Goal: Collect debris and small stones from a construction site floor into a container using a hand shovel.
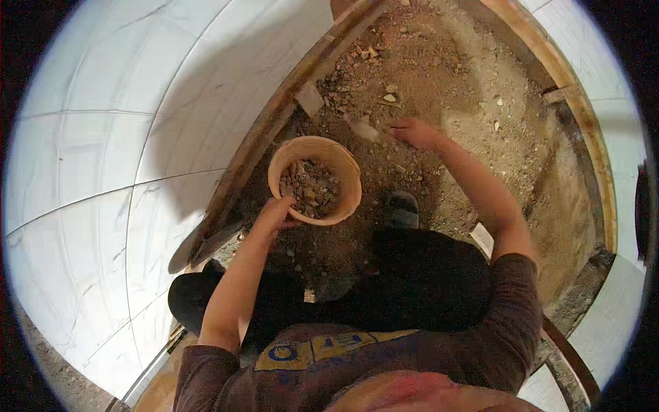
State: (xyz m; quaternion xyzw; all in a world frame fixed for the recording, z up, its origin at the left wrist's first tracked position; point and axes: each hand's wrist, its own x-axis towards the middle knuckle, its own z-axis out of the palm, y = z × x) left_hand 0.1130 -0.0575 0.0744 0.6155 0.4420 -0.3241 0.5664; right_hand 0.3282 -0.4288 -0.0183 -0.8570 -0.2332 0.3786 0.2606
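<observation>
My left hand (276, 214) grips the near-left rim of a round, pale orange tub (349, 180), thumb over the edge. Grey and brown stones (310, 189) fill its lower part, and it tilts slightly. Beyond it to the right, my right hand (414, 133) reaches low over the brown soil (446, 82). Its fingers are drawn together, and whatever is between them is too small or hidden to make out. Just left of those fingertips lies a blurred whitish piece (362, 127). Small pale stones (390, 97) are scattered beyond the hand.
Wooden edging (254, 154) borders the dirt on the left, and a curved board (583, 117) on the right. White marbled tiles (82, 165) spread along the left side. My shoe (402, 209) rests on the soil between the tub and my right forearm.
</observation>
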